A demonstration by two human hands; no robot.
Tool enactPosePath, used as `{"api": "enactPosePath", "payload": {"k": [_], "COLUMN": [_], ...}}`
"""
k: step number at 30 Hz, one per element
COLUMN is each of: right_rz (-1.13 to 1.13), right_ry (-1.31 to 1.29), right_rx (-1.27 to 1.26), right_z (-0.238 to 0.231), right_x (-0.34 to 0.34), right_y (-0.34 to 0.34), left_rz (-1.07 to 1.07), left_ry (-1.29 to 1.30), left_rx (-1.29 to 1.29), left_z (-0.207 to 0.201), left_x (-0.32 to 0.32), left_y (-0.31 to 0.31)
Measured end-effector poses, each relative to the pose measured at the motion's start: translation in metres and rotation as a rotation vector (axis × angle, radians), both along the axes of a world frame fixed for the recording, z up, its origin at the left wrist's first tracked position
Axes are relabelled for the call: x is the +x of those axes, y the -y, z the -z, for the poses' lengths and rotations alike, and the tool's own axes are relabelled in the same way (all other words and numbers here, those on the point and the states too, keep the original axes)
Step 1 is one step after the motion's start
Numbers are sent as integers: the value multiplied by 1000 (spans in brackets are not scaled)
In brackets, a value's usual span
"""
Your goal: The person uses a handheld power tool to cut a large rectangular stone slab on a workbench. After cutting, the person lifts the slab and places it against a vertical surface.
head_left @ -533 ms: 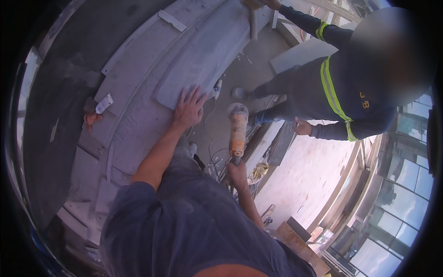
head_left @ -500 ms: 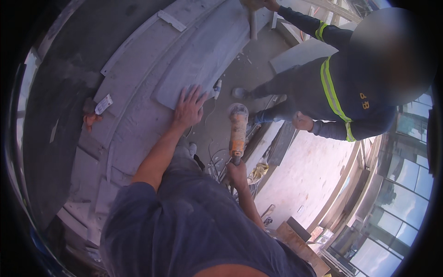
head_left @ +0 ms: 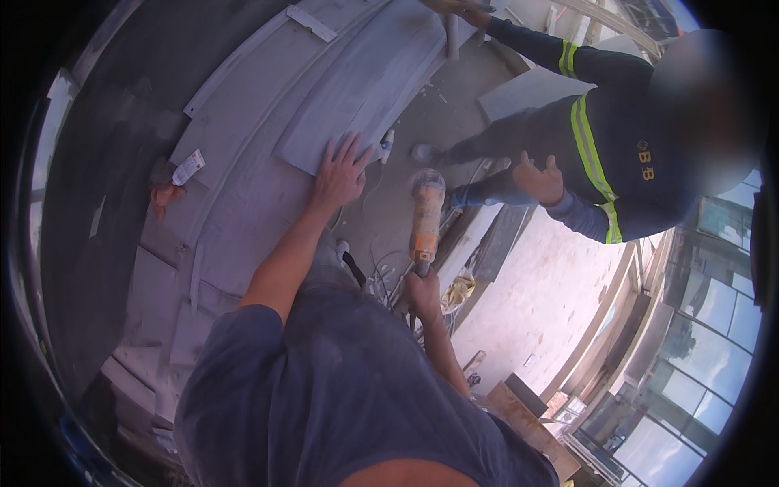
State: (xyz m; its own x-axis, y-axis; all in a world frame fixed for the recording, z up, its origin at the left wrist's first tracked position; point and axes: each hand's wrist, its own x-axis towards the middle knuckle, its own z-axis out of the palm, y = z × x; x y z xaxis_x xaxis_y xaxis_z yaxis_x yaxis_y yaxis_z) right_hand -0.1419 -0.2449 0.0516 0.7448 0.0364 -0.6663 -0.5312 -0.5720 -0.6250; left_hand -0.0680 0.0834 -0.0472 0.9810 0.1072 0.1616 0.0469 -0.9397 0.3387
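My left hand lies with fingers spread on the near end of a long grey slab, which has a rounded edge. My right hand is wrapped round the rear end of a dusty orange angle grinder. The grinder's head points away from me, held in the air to the right of the slab. Across from me stands a person in dark clothes with yellow reflective bands. One of that person's hands rests at the slab's far end; the other hand is raised with its fingers apart.
Curved grey panels stretch along the left, with a white-labelled tube on them. Cables and a yellowish bag lie below the grinder. A pale board spreads out to the right, before large windows.
The other person's near hand has risen and opened. My grinder and right hand appear slightly farther right and lower in view. My left hand stays on the slab.
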Motion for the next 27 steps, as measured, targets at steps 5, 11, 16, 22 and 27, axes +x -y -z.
{"api": "enactPosePath", "payload": {"k": [5,11,16,22,27], "right_rz": [-35,-112,-163,-271,-308], "right_ry": [14,40,60,45,89], "right_rx": [38,112,110,19,0], "right_z": [-13,-15,-13,-8,-2], "right_x": [-3,-1,7,5,-1], "right_y": [-11,-29,-52,-55,-51], "left_rz": [-75,-303,-398,-417,-520], "left_ry": [119,-72,-402,-306,-255], "left_rx": [-195,-1098,-2024,-1989,-2015], "left_z": [-4,-12,-49,-61,-55], "left_x": [-10,-75,-64,-51,-55], "left_y": [1,87,120,119,126]}}
